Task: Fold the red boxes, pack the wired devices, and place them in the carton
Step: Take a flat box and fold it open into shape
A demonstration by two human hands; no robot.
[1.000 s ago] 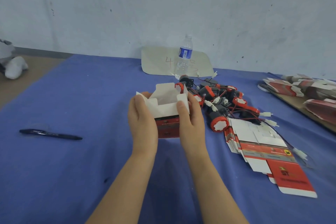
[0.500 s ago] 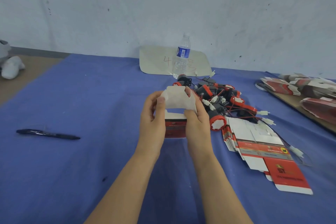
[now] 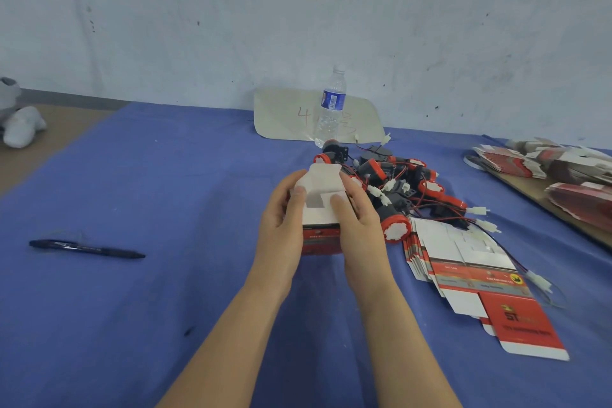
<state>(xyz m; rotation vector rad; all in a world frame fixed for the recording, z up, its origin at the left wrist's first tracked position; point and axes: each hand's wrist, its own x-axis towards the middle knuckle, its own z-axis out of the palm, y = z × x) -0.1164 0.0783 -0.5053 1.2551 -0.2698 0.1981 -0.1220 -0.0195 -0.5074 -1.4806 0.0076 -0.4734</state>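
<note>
Head view: red box [image 3: 319,238] sits mid-frame over the blue cloth [image 3: 165,192], just left of the wired devices [image 3: 394,189] pile. Flap end points up & away, red printed face toward cam. Long axis approx upright, but hands cover both sides, so can't confirm. L hand [image 3: 281,225] & R hand [image 3: 359,225] grip it, fingers curled round the sides, thumbs on white flaps. Flat box blanks [image 3: 463,262] lie to the right; more blanks [image 3: 546,166] are cut off at frame edge. Bottle [image 3: 331,109] behind pile, pen [image 3: 86,248] well left.

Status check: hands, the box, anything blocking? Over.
Left hand and right hand both hold the red box, thumbs pressing side flaps in. Top flap up. Wired devices piled right behind, nothing blocking.
</note>
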